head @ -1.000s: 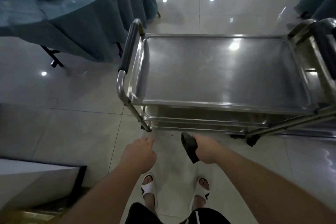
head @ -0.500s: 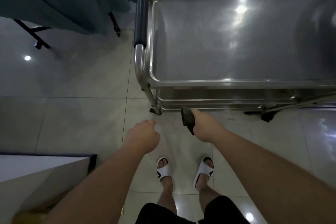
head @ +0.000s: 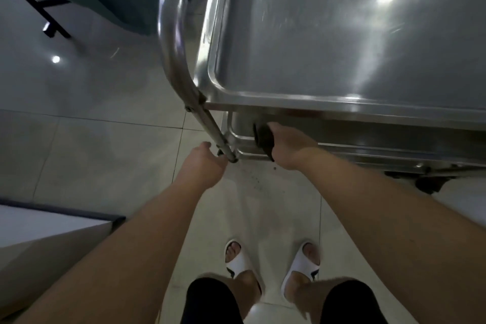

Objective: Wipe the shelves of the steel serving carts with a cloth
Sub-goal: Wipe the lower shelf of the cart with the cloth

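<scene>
Tiled floor [head: 86, 155] — right hand [head: 290, 146] fingers clutch dark cloth [head: 263, 139]; left hand [head: 203, 163] fingers hidden

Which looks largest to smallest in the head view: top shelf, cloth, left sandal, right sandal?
1. Top shelf, by far the largest.
2. Left sandal and right sandal: alike, no ranking.
3. Cloth, partly hidden by the right hand, so its placing is unsure.
</scene>
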Motion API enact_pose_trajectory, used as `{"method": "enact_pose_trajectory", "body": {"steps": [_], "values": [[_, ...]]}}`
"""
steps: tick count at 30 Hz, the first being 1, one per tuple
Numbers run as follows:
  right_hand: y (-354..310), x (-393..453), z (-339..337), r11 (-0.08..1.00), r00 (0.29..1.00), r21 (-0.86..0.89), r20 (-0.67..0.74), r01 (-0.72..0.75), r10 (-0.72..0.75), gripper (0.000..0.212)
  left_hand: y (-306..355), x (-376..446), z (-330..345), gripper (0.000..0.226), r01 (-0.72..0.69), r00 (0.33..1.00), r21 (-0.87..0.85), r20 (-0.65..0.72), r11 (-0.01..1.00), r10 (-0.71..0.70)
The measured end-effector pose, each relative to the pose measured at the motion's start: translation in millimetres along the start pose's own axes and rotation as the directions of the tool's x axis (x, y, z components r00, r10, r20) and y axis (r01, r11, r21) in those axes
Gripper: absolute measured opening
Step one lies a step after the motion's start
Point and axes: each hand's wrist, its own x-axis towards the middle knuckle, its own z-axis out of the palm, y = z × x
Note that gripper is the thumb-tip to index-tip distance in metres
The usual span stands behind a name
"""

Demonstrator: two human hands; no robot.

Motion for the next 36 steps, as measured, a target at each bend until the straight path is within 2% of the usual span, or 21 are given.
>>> {"method": "enact_pose_trajectory", "body": {"steps": [3, 5, 7, 10, 14, 17, 19, 22, 24, 27, 29, 31, 34, 36], "values": [[5.0, 40.9, 7.5, 0.994, 0.992, -0.109, -0.119, 0.026, -0.039, 0.035, -2.8, 36.8, 19.1, 0.072, -0.033, 0.988, -0.201, -0.152, 0.979, 0.002], [0.9, 69.6, 13.2, 0.986, 0.975, -0.165, -0.219, -0.003, -0.033, 0.03, -2.0, 53.3, 34.0, 0.047, -0.15, 0.954, -0.366, -0.297, 0.919, 0.037], [-4.2, 93.8, 22.0, 0.973, 0.943, -0.231, -0.326, -0.006, -0.071, 0.028, -0.8, 65.2, 47.7, 0.025, -0.259, 0.901, -0.429, -0.429, 0.866, 0.057], [-8.7, 127.7, 44.4, 0.953, 0.88, -0.288, -0.423, 0.094, -0.215, 0.033, -4.0, 90.2, 65.0, 0.017, -0.407, 0.835, -0.504, -0.544, 0.762, 0.086], [-9.7, 171.0, 81.0, 0.953, 0.899, -0.176, -0.327, 0.245, -0.291, 0.047, -9.1, 119.1, 79.5, 0.035, -0.517, 0.784, -0.597, -0.618, 0.613, 0.06], [-5.3, 192.8, 97.0, 0.929, 0.905, -0.199, -0.234, 0.312, -0.354, 0.078, -8.5, 132.2, 89.6, 0.041, -0.577, 0.746, -0.614, -0.665, 0.538, 0.04], [-2.6, 203.2, 106.9, 0.931, 0.893, -0.165, -0.269, 0.327, -0.361, 0.073, -6.8, 138.5, 95.5, 0.04, -0.609, 0.712, -0.617, -0.702, 0.498, 0.0], [-2.5, 204.4, 128.3, 0.916, 0.842, -0.266, -0.378, 0.3, -0.385, 0.076, -4.1, 143.8, 98.3, 0.034, -0.641, 0.677, -0.616, -0.735, 0.458, -0.043], [4.5, 196.9, 140.0, 0.898, 0.824, -0.29, -0.377, 0.329, -0.424, 0.065, -3.0, 146.6, 97.8, 0.028, -0.642, 0.676, -0.625, -0.735, 0.443, -0.057], [32.2, 164.1, 144.8, 0.859, 0.801, -0.37, -0.354, 0.355, -0.483, 0.062, -4.1, 147.5, 96.8, 0.04, -0.662, 0.656, -0.602, -0.754, 0.446, -0.045], [70.2, 148.0, 136.9, 0.882, 0.826, -0.394, -0.383, 0.259, -0.414, 0.066, -5.5, 147.7, 97.1, 0.046, -0.676, 0.646, -0.582, -0.763, 0.452, -0.016], [121.3, 137.3, 119.3, 0.933, 0.85, -0.346, -0.457, 0.1, -0.26, 0.074, -7.2, 148.5, 96.8, 0.045, -0.695, 0.64, -0.566, -0.768, 0.443, 0.022], [192.6, 131.1, 83.8, 0.975, 0.812, -0.142, -0.581, -0.17, 0.057, 0.066, -8.5, 151.2, 97.2, 0.042, -0.728, 0.63, -0.555, -0.773, 0.402, 0.073], [200.9, 141.8, 66.5, 0.961, 0.778, 0.002, -0.587, -0.277, 0.225, 0.064, -8.4, 153.2, 97.5, 0.045, -0.742, 0.613, -0.543, -0.787, 0.395, 0.069]]}}
